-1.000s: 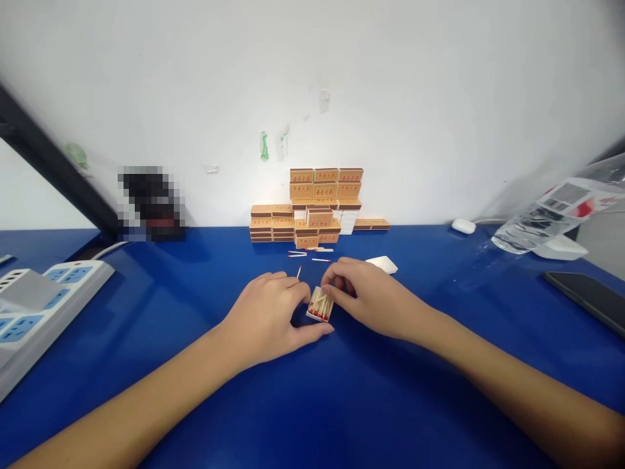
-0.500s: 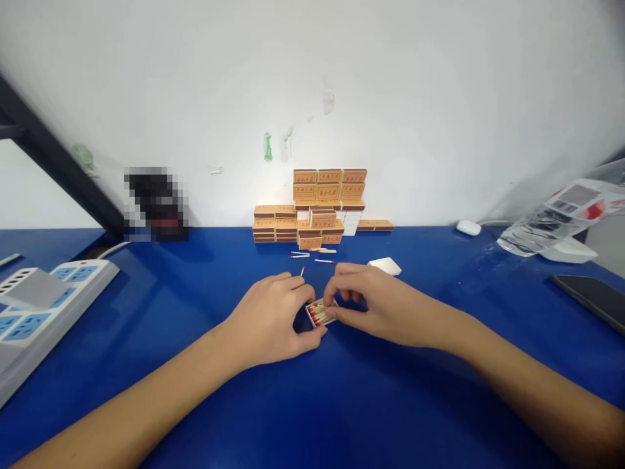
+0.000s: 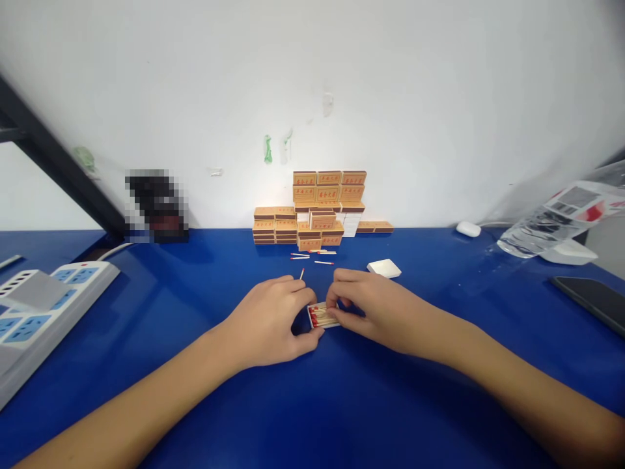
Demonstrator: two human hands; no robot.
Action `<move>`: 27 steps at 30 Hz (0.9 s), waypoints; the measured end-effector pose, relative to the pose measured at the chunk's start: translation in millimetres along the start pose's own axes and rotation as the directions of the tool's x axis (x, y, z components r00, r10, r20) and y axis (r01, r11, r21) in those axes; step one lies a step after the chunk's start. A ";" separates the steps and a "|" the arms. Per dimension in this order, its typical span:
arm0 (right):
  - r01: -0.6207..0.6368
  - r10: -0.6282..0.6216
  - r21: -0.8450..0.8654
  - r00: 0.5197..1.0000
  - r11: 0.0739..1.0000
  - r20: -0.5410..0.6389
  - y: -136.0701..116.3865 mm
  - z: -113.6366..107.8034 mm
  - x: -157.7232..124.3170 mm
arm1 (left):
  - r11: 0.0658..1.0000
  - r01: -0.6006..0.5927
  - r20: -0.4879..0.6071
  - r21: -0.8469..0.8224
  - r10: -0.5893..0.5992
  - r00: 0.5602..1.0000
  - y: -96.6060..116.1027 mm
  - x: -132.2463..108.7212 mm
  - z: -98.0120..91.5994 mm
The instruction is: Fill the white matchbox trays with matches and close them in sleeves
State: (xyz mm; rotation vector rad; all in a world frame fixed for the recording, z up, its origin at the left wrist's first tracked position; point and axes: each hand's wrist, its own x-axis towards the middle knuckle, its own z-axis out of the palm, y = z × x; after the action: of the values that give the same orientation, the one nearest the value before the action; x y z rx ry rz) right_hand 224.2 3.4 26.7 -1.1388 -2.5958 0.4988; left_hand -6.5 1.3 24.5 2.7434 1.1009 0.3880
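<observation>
A small white matchbox tray [image 3: 309, 318] full of red-tipped matches [image 3: 320, 315] lies on the blue table. My left hand [image 3: 271, 322] grips the tray's left end between thumb and index finger. Over the tray's right end, my right hand [image 3: 374, 306] pinches with thumb and index finger at the matches; the fingertips cover what exactly is between them. A single match [image 3: 301, 273] stands out just behind my left hand, its lower end hidden. Further back lie several loose matches [image 3: 324, 262]. A white empty-looking tray [image 3: 384, 268] rests behind my right hand.
Stacked matchboxes [image 3: 328, 194] form a stepped structure against the wall. At left is a power strip [image 3: 73, 286] with a plug. To the right are a plastic bottle [image 3: 541, 225], a white rounded case [image 3: 469, 228] and a black phone [image 3: 593, 303].
The matchbox tray has turned a little and now lies straighter between my hands. My right hand has shifted slightly, its fingers still at the matches. My left hand stays nearly in place.
</observation>
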 end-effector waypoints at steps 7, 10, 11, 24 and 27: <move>-0.015 0.015 0.002 1.000 1.000 0.006 0.7 -0.3 -1.7 | 1.000 0.007 0.031 -0.005 -0.007 1.000 1.3 0.8 -2.5; -0.017 0.017 -0.010 1.000 1.000 0.017 0.9 0.5 0.8 | 1.000 0.010 0.040 -0.011 -0.010 0.999 1.0 0.1 -2.7; -0.010 0.010 -0.011 1.000 1.000 0.020 1.1 0.8 1.7 | 1.000 0.011 0.041 -0.010 -0.010 0.999 0.7 -0.1 -2.8; 0.048 -0.040 0.069 0.992 0.996 -0.118 15.6 -10.2 28.0 | 0.994 -0.059 0.104 -0.094 0.069 0.992 19.7 -7.5 1.1; 0.103 -0.102 0.037 0.994 0.994 -0.027 20.2 -3.3 49.5 | 0.980 -0.133 0.112 -0.151 0.151 0.982 23.7 -9.2 7.8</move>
State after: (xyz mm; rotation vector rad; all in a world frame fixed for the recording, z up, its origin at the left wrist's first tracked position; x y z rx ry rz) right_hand 206.1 53.9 26.3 -0.9880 -2.5958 0.5059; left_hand 4.9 -22.5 21.2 2.6864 0.8168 0.2979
